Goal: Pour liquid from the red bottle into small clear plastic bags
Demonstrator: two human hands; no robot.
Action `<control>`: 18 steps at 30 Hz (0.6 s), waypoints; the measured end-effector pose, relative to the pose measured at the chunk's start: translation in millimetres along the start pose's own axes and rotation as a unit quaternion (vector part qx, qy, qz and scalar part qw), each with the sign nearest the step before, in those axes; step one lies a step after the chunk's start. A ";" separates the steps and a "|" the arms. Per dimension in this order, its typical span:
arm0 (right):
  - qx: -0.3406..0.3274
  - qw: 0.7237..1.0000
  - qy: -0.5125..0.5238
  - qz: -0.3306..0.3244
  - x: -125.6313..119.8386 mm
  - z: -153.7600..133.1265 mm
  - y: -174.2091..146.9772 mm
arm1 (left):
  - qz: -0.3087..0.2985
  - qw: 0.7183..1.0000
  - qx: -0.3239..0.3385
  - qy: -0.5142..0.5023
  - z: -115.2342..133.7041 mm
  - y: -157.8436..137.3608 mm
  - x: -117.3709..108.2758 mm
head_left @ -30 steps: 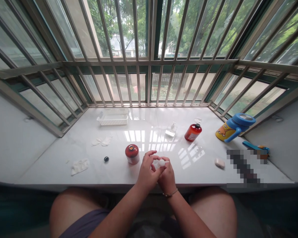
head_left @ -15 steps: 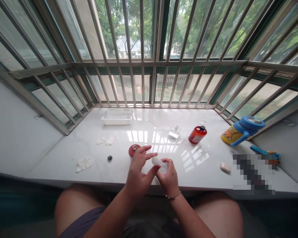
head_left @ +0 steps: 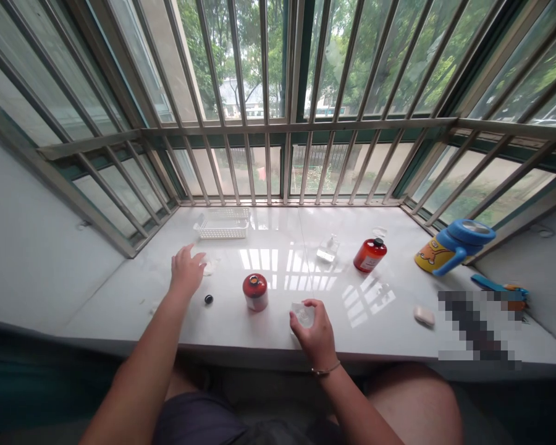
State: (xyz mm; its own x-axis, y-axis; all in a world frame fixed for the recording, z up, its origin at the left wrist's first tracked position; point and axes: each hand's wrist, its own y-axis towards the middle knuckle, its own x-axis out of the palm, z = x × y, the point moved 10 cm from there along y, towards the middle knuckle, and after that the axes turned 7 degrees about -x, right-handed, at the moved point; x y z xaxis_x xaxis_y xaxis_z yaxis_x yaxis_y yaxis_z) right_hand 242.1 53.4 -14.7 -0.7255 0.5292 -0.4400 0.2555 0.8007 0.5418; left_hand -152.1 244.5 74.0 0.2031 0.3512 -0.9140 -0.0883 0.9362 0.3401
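Note:
My left hand (head_left: 188, 270) reaches over the left part of the white surface, fingers apart and curved. Beside its fingertips lies a crumpled white tissue (head_left: 209, 266); whether they touch it I cannot tell. My right hand (head_left: 319, 327) grips a small clear container (head_left: 302, 314) between thumb and fingers, close to the front edge. Between the hands stands an amber-red bottle (head_left: 255, 293) with its mouth uncovered. A small black cap (head_left: 208, 299) lies on the surface to its left.
Behind are a white basket (head_left: 222, 224), a clear glass bottle (head_left: 328, 249) and a black-capped red bottle (head_left: 370, 255). To the right are a blue-and-yellow mug (head_left: 454, 247), a pale soap-like block (head_left: 424, 316) and a blue strap (head_left: 488, 284). Metal bars (head_left: 287, 130) line the window.
My left hand has left the clear container and swung left to the tissue, uncovering the red bottle. My right hand still holds the container; the whitish round piece above it no longer shows.

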 end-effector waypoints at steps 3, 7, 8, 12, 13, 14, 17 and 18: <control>-0.007 1.000 -0.005 0.005 -0.5 -0.9 0.0 | -0.083 0.996 -0.030 -0.020 -19.0 11.0 34.7; -0.014 1.000 -0.010 0.009 -1.1 -1.6 0.4 | -0.117 0.992 -0.031 -0.039 -20.5 18.3 48.0; -0.015 1.000 -0.011 0.009 -1.3 -1.7 0.4 | -0.122 0.991 -0.030 -0.045 -18.8 19.5 48.4; -0.008 1.000 -0.011 0.005 -1.1 -1.0 0.1 | -0.133 0.988 -0.015 -0.082 0.8 13.9 41.2; -0.005 1.000 -0.009 0.004 -0.8 -0.8 -0.1 | -0.136 0.986 -0.002 -0.095 10.9 8.1 37.6; -0.002 1.000 -0.007 0.003 -0.5 -0.5 -0.2 | -0.143 0.983 0.016 -0.114 23.5 0.0 33.6; 0.013 1.000 -0.001 -0.009 0.8 3.1 -0.5 | -0.180 0.952 0.093 -0.229 74.4 -35.9 19.5; 0.021 1.000 0.002 -0.020 1.6 5.4 -0.7 | -0.193 0.937 0.111 -0.270 91.2 -49.2 15.2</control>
State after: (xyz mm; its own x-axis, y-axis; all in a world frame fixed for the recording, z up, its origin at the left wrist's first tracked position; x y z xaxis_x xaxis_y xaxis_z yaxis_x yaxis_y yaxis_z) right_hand 244.2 55.2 -19.7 -0.7379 0.4961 -0.4576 0.2535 0.8321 0.4933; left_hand -55.7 204.8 63.5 0.6471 -0.1150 -0.7537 0.2858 0.9531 0.0999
